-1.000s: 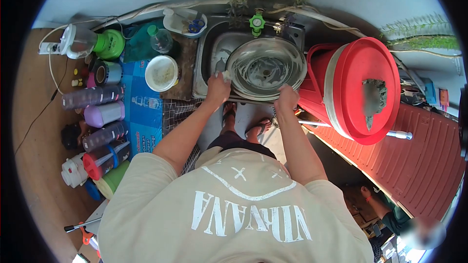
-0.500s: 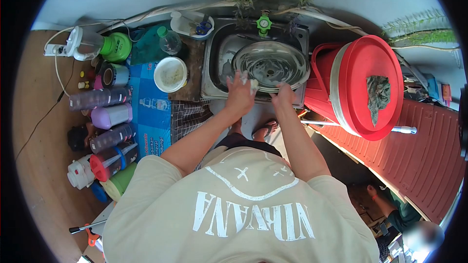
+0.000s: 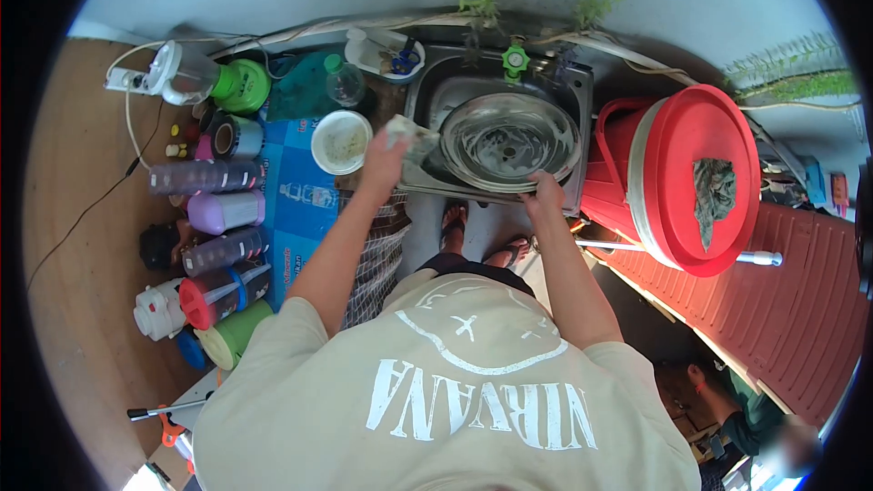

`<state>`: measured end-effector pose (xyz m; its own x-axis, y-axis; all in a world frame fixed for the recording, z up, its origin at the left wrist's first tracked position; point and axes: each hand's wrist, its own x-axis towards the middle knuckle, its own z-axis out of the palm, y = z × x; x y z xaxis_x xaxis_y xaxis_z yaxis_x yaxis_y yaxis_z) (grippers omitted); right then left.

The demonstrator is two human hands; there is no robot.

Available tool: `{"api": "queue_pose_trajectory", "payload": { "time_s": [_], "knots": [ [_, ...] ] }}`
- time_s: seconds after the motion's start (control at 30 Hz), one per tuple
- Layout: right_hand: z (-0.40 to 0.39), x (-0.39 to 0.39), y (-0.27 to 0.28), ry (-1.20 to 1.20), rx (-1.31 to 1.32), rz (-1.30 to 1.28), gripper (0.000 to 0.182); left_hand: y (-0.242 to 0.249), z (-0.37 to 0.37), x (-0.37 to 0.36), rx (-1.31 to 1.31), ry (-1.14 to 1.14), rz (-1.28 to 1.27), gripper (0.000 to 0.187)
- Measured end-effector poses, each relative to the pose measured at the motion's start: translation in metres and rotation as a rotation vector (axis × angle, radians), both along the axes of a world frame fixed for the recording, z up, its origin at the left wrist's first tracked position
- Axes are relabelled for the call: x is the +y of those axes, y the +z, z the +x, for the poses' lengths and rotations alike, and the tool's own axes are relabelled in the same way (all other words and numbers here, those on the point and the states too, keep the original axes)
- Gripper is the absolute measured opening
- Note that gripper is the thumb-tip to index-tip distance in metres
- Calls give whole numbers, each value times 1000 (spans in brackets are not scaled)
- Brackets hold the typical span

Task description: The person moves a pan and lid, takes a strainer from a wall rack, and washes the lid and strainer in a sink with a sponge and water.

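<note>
My left hand [image 3: 384,162] is closed on a pale, crumpled cloth [image 3: 412,134], held just left of the sink's near corner. A large round metal pan [image 3: 509,138], streaked with whitish suds, rests tilted across the steel sink [image 3: 420,109]. My right hand [image 3: 546,191] grips the pan's near rim, fingers partly hidden beneath it. Close to my left hand stands a white tub [image 3: 341,142] with cloudy contents. Behind the pan is a tap with a green handle [image 3: 515,60].
A red lidded bucket [image 3: 627,164] with a dark rag [image 3: 714,191] stands right of the sink. Bottles, a green blender [image 3: 241,86] and a clear bottle [image 3: 344,84] crowd the left. Another person [image 3: 759,427] is at lower right.
My left hand has moved left, off the pan, carrying the cloth toward the white tub. My right hand stays on the pan's near rim. The view has shifted slightly.
</note>
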<state>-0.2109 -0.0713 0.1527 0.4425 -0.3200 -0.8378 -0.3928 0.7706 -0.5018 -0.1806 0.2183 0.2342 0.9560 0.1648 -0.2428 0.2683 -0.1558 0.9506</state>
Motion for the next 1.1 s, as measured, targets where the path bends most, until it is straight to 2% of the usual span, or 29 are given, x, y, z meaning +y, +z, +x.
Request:
{"api": "queue_pose_trajectory", "payload": {
  "time_s": [0.03,0.1,0.13,0.2,0.27,0.33,0.37,0.43,0.5,0.53,0.57,0.63,0.7,0.77,0.87,0.93,0.97,1.03,1.07,1.1],
  "knots": [
    [-2,0,2,28,-2,-3,33,6,1,18,-4,13,8,26],
    [-4,-1,-6,53,-17,18,32,15,5,52,-217,16,352,27],
    [-6,-2,-7,63,-28,31,31,15,4,67,-223,21,353,27],
    [-10,-3,-8,82,-39,33,29,10,5,89,-186,-46,771,32],
    [-12,-6,-17,100,-35,37,25,9,4,95,-186,-74,833,36],
    [-17,-10,-14,110,-50,39,23,0,2,100,-290,-184,1140,35],
    [-19,-10,-11,132,-60,48,20,-3,0,98,-303,-193,1134,35],
    [-22,-12,-7,121,-69,32,21,1,0,89,-98,-235,1141,35],
    [-23,-16,-5,107,-77,17,22,12,9,74,-217,-258,1193,29],
    [-24,-17,-4,111,-93,21,21,29,14,61,-323,-270,1247,23],
    [-25,-19,-4,114,-109,25,21,59,24,35,-325,-337,1160,16],
    [-27,-23,-4,120,-120,9,21,74,45,-10,-281,-377,1012,22],
    [-28,-25,-4,129,-131,-4,20,89,72,-72,-328,-382,995,24],
    [-30,-26,-3,137,-140,16,20,67,105,-122,-762,-340,932,31],
    [-33,-28,2,97,-159,34,20,59,144,-175,-678,-492,1105,32],
    [-37,-30,13,106,-166,31,20,49,167,-190,-315,-760,1243,30],
    [-38,-31,18,128,-176,36,21,44,171,-193,-318,-765,1240,30],
    [-37,-32,23,140,-161,30,21,37,181,-192,-226,-603,1076,25],
    [-37,-33,24,155,-145,28,21,36,187,-190,-228,-608,1079,25],
    [-37,-34,25,147,-145,33,21,35,192,-187,21,-548,849,25]
  ]
}}
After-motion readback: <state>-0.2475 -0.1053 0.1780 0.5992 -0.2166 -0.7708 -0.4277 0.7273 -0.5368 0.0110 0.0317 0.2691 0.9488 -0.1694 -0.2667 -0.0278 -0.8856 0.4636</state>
